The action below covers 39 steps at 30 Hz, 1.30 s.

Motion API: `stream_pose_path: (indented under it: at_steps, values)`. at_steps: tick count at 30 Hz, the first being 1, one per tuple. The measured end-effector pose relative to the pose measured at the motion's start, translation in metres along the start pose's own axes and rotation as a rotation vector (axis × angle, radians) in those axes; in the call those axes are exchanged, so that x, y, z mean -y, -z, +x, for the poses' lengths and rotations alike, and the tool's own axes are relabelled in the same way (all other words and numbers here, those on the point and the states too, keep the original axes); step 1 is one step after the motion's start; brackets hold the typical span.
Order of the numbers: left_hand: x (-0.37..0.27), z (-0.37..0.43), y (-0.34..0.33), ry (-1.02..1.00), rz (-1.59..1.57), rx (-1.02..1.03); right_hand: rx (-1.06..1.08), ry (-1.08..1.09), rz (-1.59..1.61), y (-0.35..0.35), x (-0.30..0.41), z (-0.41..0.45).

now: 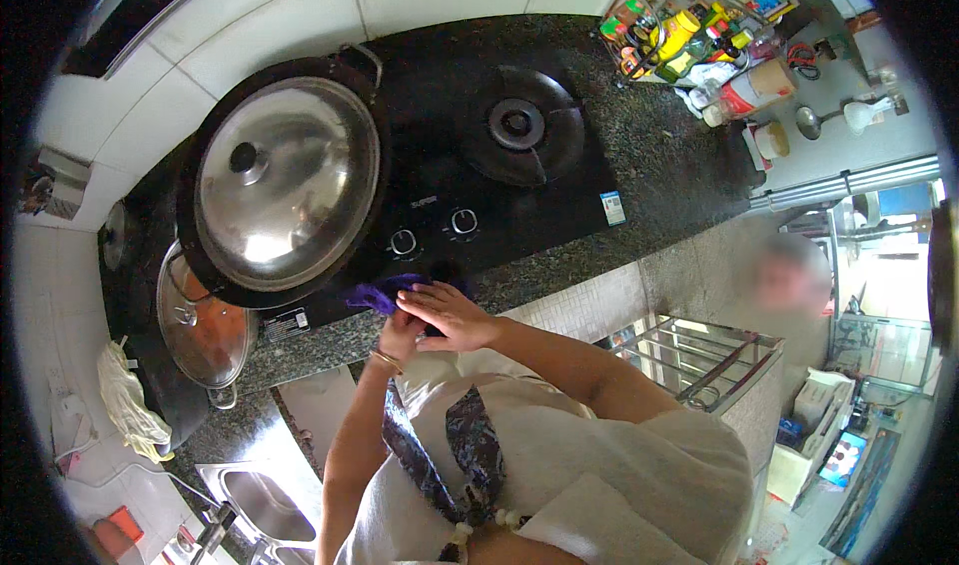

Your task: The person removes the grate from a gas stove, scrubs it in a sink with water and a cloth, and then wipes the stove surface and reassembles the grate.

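Observation:
A purple cloth (pixel 382 293) is bunched at the front edge of the black glass gas hob (pixel 427 168). My left hand (pixel 402 334), with a bracelet at the wrist, is closed at the cloth's lower end. My right hand (pixel 453 318) lies partly over the left, fingers stretched towards the cloth; whether it grips any of it is hidden. Two control knobs (pixel 433 233) sit just beyond my hands. On the left burner stands a large dark wok (pixel 281 297) under a domed steel lid (pixel 300 145). The right burner (pixel 517 123) is bare.
Beside the wok, a glass lid (pixel 206 333) covers reddish contents. A wire rack (pixel 655 25) of bottles and jars stands at the back right. A sink (pixel 270 505) is at the lower left. A metal-framed rack (pixel 712 359) stands right of my body. A blurred patch hides something beyond.

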<state>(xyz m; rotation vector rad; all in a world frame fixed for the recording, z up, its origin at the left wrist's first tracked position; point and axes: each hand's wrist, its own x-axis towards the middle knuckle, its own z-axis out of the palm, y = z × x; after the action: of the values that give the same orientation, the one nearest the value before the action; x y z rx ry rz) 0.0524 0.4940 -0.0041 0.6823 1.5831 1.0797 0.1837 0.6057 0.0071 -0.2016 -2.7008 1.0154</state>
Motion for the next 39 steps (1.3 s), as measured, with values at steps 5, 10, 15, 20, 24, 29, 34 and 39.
stream_pose_path:
  at_steps: [5,10,15,20,24,29,34,39]
  values:
    - [-0.043,0.055,0.001,-0.038,-0.210,-0.065,0.089,0.001,-0.310,0.022,-0.064,-0.074]
    - [-0.111,0.133,-0.073,0.217,-0.835,-0.104,0.129,-0.377,-0.362,0.113,-0.111,-0.152]
    - [-0.122,0.200,-0.162,0.486,-0.763,-0.340,-0.244,-0.609,-0.400,0.183,-0.174,-0.247]
    - [-0.121,0.213,-0.188,0.431,-0.646,-0.566,-0.352,-0.659,-0.335,0.194,-0.194,-0.258]
    - [-0.149,0.215,-0.187,0.312,-0.538,-0.600,-0.381,-0.666,-0.345,0.197,-0.194,-0.248]
    - [-0.178,0.141,-0.155,0.325,-0.697,-0.481,-0.393,-0.562,-0.246,0.193,-0.195,-0.240]
    - [-0.209,0.004,-0.113,0.202,-0.934,-0.597,-0.369,-0.602,-0.175,0.176,-0.201,-0.251]
    - [-0.164,-0.148,-0.058,-0.286,-1.190,-0.583,-0.293,-0.832,-0.006,0.176,-0.219,-0.269]
